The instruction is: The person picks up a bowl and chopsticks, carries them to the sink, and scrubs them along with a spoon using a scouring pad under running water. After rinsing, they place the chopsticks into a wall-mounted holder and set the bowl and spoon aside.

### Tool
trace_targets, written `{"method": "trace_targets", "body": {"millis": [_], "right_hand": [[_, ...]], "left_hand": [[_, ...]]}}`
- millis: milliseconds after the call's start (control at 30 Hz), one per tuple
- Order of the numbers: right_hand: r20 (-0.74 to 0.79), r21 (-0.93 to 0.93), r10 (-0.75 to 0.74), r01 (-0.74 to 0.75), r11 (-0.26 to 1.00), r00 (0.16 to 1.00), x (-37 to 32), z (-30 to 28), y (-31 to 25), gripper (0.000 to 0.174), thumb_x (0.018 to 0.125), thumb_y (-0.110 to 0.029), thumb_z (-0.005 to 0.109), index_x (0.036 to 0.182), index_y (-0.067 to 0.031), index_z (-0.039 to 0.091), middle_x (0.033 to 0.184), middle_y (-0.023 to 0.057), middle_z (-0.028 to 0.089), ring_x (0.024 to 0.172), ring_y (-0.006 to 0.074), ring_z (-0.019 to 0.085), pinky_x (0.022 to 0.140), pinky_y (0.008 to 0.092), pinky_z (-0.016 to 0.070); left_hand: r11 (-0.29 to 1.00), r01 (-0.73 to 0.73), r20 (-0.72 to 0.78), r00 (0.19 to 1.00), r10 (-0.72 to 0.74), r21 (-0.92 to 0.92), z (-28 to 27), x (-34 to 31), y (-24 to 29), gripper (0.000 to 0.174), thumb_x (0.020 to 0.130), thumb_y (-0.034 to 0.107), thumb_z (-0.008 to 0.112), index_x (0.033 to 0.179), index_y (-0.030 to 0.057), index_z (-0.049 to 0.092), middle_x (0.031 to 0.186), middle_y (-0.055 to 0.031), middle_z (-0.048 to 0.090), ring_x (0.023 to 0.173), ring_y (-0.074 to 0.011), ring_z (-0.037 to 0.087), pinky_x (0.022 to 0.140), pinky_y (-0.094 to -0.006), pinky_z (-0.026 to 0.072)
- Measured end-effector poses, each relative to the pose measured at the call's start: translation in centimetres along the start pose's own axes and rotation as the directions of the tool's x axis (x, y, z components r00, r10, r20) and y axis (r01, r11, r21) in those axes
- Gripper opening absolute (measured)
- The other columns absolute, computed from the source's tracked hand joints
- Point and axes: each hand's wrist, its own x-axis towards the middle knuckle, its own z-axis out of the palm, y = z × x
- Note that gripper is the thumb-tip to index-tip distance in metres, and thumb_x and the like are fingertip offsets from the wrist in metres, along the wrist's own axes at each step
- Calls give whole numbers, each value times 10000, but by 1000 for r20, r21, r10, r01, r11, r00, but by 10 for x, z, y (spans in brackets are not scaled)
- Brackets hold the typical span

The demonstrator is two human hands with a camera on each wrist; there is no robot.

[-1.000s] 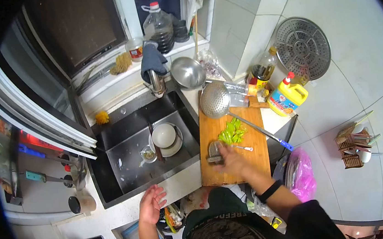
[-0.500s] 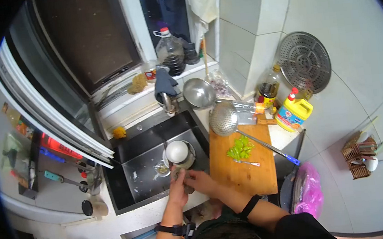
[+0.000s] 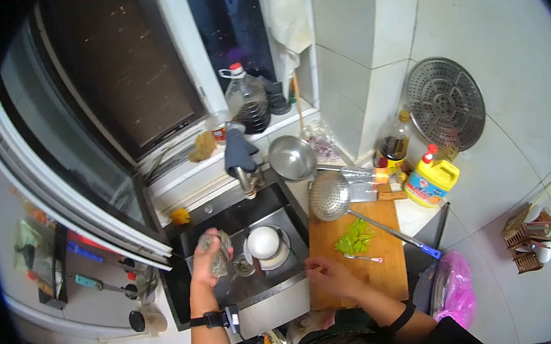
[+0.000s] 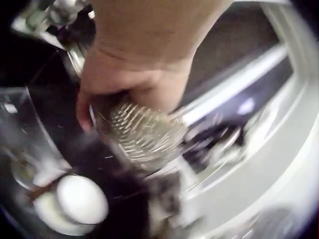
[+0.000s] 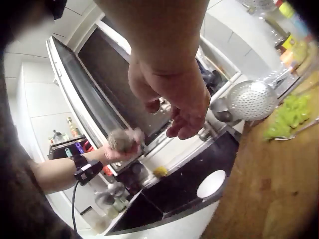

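Over the left part of the black sink (image 3: 180, 294), my left hand (image 3: 206, 261) grips a grey-green lump (image 3: 219, 262) with a ridged surface; its kind is unclear. In the left wrist view my fingers wrap its upper end and the ridged lump (image 4: 144, 134) sticks out below. My right hand (image 3: 329, 276) is over the left edge of the wooden cutting board (image 3: 366, 289), its fingers loosely bent with nothing between them in the right wrist view. Cut green vegetable pieces (image 3: 353, 236) lie on the board beside a small white-handled tool (image 3: 367, 258).
A white bowl (image 3: 264, 243) sits on other dishes in the sink, near the cloth-draped faucet (image 3: 244, 181). A long-handled skimmer (image 3: 329, 196) crosses the board. Behind it lies a cleaver (image 3: 363, 190). A yellow detergent bottle (image 3: 432, 182) and a steel bowl (image 3: 292, 157) stand by the wall.
The right hand picks the lump up off the board and brings it to the left hand. Now the left hand holds it farther left over the sink, and the right hand has drawn back to the board.
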Motion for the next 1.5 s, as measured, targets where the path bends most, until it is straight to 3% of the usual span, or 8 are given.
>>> {"method": "trace_targets", "body": {"millis": [67,200,500,867,1133,1233,1400,1500], "right_hand": [[-49,-77,-15,12,997,999,-8,-15,24,380,857,-242,595,1170,-35,537,1035,115,610,887,201,591,788,322,478],[-180,-164,-18,-12,986,983,-20,-57,41,383,863,-276,606,1154,-34,549,1008,71,603,813,154,575,743,281,472],[-393,157,117,-58,986,912,13,-194,19,449,887,-254,586,1259,-41,451,1030,47,589,899,179,581,781,314,476],[-134,528,105,-19,849,985,97,-19,-3,715,873,-448,575,1401,-56,294,1362,146,396,1235,206,394,1017,324,319],[-371,531,164,64,845,914,97,-73,13,515,773,-373,697,1164,-89,519,1041,69,560,893,163,542,714,299,462],[-705,453,115,319,832,700,101,-141,25,448,751,-275,722,1108,-92,522,985,59,570,837,144,557,671,288,482],[-970,113,165,272,956,-177,83,-270,27,454,814,-204,656,1191,-19,482,1092,174,575,1016,289,542,907,362,407],[-970,28,75,202,979,-231,85,-298,31,420,841,-192,610,1192,2,485,1110,196,573,1031,325,539,916,376,398]], "left_hand": [[109,262,-283,904,320,959,-55,19,-54,385,828,193,629,1172,56,526,1094,-188,609,972,-311,613,824,-386,496],[844,311,-623,782,35,438,-110,20,-117,360,870,235,574,1183,68,510,939,-118,656,788,-295,645,618,-467,504],[929,353,-465,808,-362,-110,-75,11,-120,374,926,488,418,1061,169,560,967,-31,645,782,-212,634,525,-389,474],[979,-24,-4,1000,26,204,184,6,-120,513,962,455,359,1255,42,444,1221,-96,487,1148,-195,453,963,-311,358],[891,-157,333,943,7,426,193,17,-131,648,960,506,284,1371,5,284,1387,-139,338,1199,-269,429,1006,-345,320],[802,-124,315,945,-84,585,165,14,-125,682,958,519,271,1399,0,235,1430,-146,291,1191,-292,440,1008,-357,318],[877,120,255,930,-263,466,132,-6,-104,680,944,555,250,1436,87,214,1454,-130,283,1325,-300,301,1097,-421,221],[883,43,279,941,-194,468,113,-8,-112,711,928,588,257,1424,79,245,1425,-150,328,1291,-308,357,1067,-420,276]]}}
